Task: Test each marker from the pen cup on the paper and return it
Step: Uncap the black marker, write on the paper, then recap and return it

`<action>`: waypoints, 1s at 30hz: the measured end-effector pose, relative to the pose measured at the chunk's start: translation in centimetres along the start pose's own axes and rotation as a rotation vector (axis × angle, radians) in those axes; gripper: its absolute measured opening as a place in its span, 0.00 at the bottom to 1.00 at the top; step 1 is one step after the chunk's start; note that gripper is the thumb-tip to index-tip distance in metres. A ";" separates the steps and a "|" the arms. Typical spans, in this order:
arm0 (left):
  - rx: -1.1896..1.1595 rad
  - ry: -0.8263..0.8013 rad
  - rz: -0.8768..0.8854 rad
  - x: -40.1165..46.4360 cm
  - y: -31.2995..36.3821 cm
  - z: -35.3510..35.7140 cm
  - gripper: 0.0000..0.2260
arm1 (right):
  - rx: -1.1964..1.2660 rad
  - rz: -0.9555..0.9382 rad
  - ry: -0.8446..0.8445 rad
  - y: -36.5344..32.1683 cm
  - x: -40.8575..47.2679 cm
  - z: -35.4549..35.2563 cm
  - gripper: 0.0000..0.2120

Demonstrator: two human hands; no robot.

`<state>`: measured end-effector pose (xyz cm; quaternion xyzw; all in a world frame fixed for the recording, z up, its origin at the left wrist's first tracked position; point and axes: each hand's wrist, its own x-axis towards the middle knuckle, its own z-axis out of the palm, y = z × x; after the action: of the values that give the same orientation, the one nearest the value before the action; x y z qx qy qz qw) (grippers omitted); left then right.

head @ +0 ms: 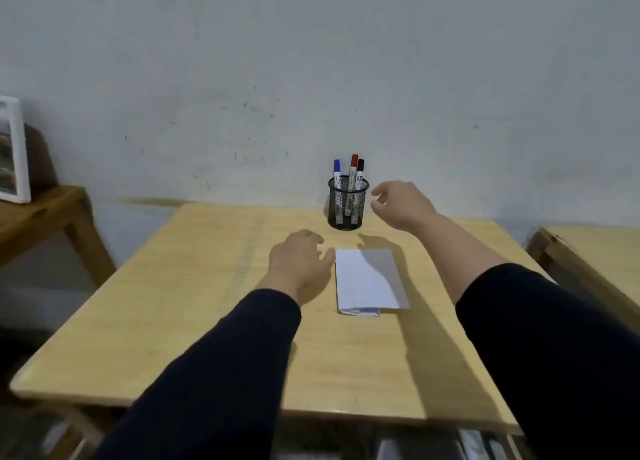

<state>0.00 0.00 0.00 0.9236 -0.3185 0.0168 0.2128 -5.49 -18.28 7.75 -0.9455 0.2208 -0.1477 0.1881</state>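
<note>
Pen cup [348, 205]: black wire mesh, cylindrical, upright at table [194, 286] far edge. Holds blue marker [337, 172], red marker [353, 169], black marker [360, 171], caps up. Folded white paper [367, 279] flat before cup. Right hand [401, 203] beside cup, fingers loosely curled, empty. Left hand [299, 262] beside paper, relaxed, empty. Table: pale wood grain.

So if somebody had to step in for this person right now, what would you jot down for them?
Right hand: empty, fingers loosely curled, raised just right of the pen cup, not touching it.
Left hand: empty, at the left edge of the paper.
Cup stands at the far side of the table, holding three capped markers: blue marker, red marker, black marker.
Paper lies nearer, with no marks visible.
Done: seemingly nothing.
Left: take out, test and return each marker.
</note>
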 end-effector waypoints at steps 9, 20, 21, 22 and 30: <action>0.007 -0.082 0.014 2.3 -3.2 4.6 0.24 | 0.248 0.182 0.106 0.8 8.1 3.8 0.16; 0.013 -0.036 0.016 2.4 -3.3 4.8 0.23 | 0.437 0.295 0.200 0.6 11.6 5.9 0.10; 0.014 -0.040 0.015 2.4 -3.3 4.7 0.23 | 0.466 0.305 0.209 0.6 11.6 5.9 0.10; 0.014 -0.038 0.015 2.4 -3.3 4.7 0.23 | 0.494 0.315 0.223 0.6 11.5 5.9 0.10; 0.019 -0.055 0.019 2.1 -3.1 4.4 0.23 | 0.680 0.157 0.409 -2.3 10.8 1.2 0.12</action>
<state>3.03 -0.84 -4.85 0.9226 -0.3329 -0.0035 0.1951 5.06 -21.12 9.83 -0.7608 0.2638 -0.3828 0.4528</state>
